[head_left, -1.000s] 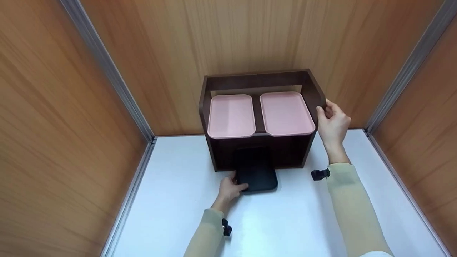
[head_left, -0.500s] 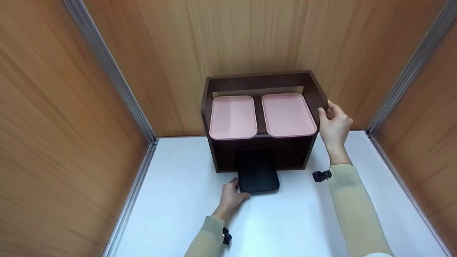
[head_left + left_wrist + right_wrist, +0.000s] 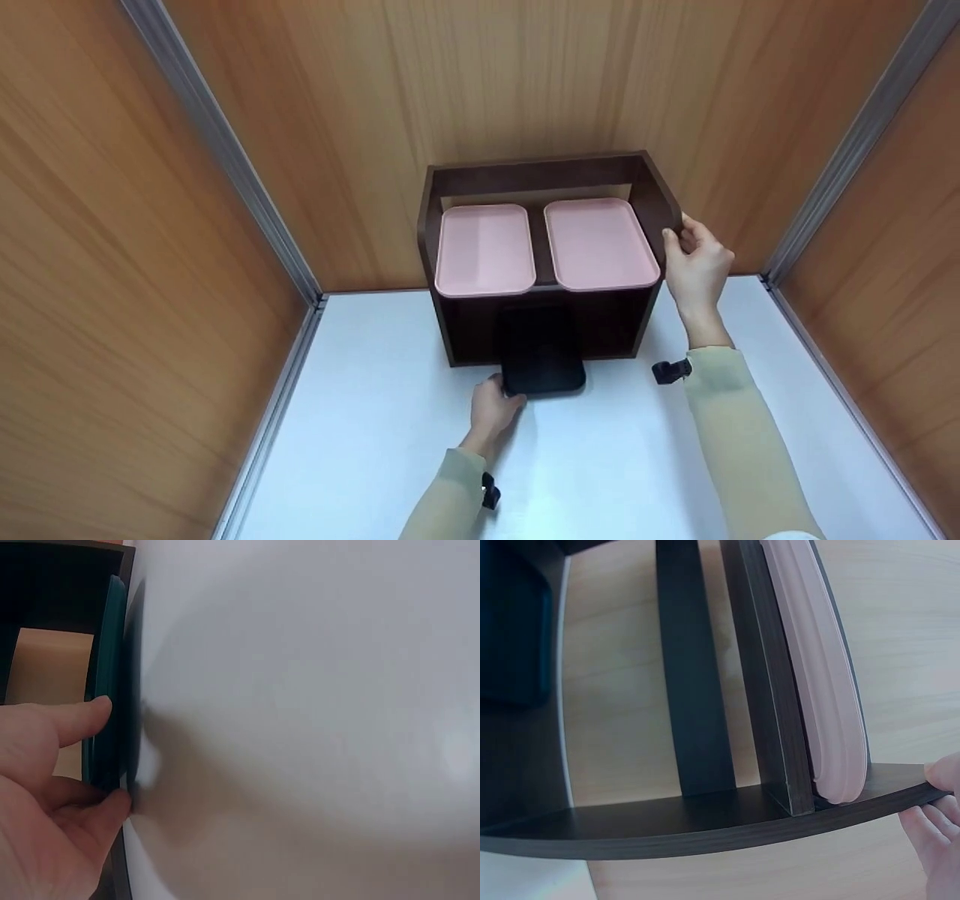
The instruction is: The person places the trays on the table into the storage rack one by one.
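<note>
At the back edge of the white desk [image 3: 615, 465] stands a dark wooden shelf [image 3: 541, 176] bearing two pink trays [image 3: 486, 250]. Right hand [image 3: 697, 266] grips the shelf's right side panel. Left hand [image 3: 493, 407] pinches the front left corner of a black tray [image 3: 541, 356], half inside the lower compartment.

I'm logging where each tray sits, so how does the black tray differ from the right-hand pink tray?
The black tray is dark and lies on the white table, half inside the dark wooden shelf; the right-hand pink tray is pale and rests on the shelf's upper level. The left hand grips the black tray's corner; no hand touches the pink tray, though the right hand holds the shelf's side beside it. Both are rounded rectangles.
</note>
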